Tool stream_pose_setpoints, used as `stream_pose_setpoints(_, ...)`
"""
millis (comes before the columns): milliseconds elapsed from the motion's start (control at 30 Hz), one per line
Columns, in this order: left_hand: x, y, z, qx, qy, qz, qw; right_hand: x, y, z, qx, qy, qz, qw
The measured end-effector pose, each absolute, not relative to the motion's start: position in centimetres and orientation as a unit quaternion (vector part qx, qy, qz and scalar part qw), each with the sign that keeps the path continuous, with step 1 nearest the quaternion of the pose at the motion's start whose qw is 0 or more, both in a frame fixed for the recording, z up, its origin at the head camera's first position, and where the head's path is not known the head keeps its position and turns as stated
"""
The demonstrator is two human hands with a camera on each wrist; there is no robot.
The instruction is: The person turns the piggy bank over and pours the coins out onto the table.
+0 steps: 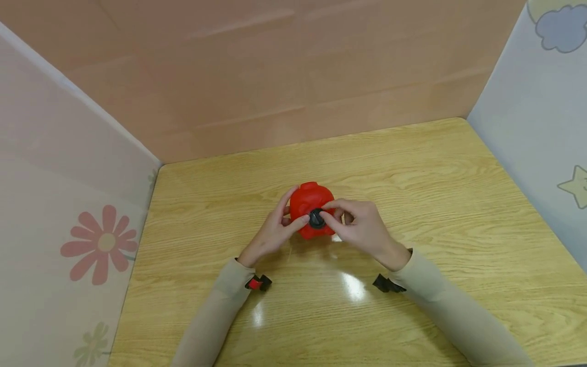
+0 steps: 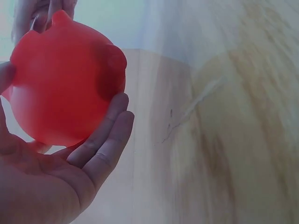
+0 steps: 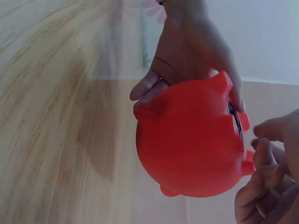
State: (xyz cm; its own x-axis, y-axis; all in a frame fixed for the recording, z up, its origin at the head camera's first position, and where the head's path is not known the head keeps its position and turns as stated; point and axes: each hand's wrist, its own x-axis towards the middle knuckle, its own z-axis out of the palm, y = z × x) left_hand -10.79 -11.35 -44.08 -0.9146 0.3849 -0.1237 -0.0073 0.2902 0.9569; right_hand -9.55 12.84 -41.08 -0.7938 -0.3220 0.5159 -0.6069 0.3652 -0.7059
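A round red piggy bank (image 1: 311, 196) with small stubby feet is held up over the table, its underside turned toward the head view. Set in that underside is a round black plug (image 1: 316, 219) with a raised bar across it. My left hand (image 1: 273, 229) cups the bank from the left, its thumb at the plug's edge; in the left wrist view the fingers (image 2: 105, 144) curve round the red body (image 2: 65, 88). Close over the plug is my right hand (image 1: 362, 224), thumb and forefinger bent toward each other. The right wrist view shows a small gap between these fingertips (image 3: 261, 130) and the plug (image 3: 237, 123).
The wooden table (image 1: 412, 173) has glossy light spots near its front. A plain peach-coloured panel (image 1: 293, 76) stands behind it. Pale panels flank both sides, with a flower print (image 1: 106, 242) on the left and a star print (image 1: 577, 186) on the right.
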Motion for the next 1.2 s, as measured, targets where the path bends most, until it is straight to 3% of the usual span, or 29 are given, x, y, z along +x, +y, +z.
stream_pose_setpoints(267, -10.9, -11.4, -44.0, 0.129, 0.791, 0.573, 0.168, -8.9, 12.2, -40.9, 0.326, -0.846, 0.385, 0.17)
stream_pose_setpoints(767, -11.1, -11.5, -44.3, 0.156, 0.783, 0.576, 0.177, -8.5, 11.4, -40.7, 0.255, -0.84, 0.471, 0.091)
stream_pose_setpoints(1200, -11.1, -11.8, -44.4, 0.175, 0.774, 0.579, 0.186, -9.0, 11.8, -40.8, 0.319, -0.827, 0.454, 0.093)
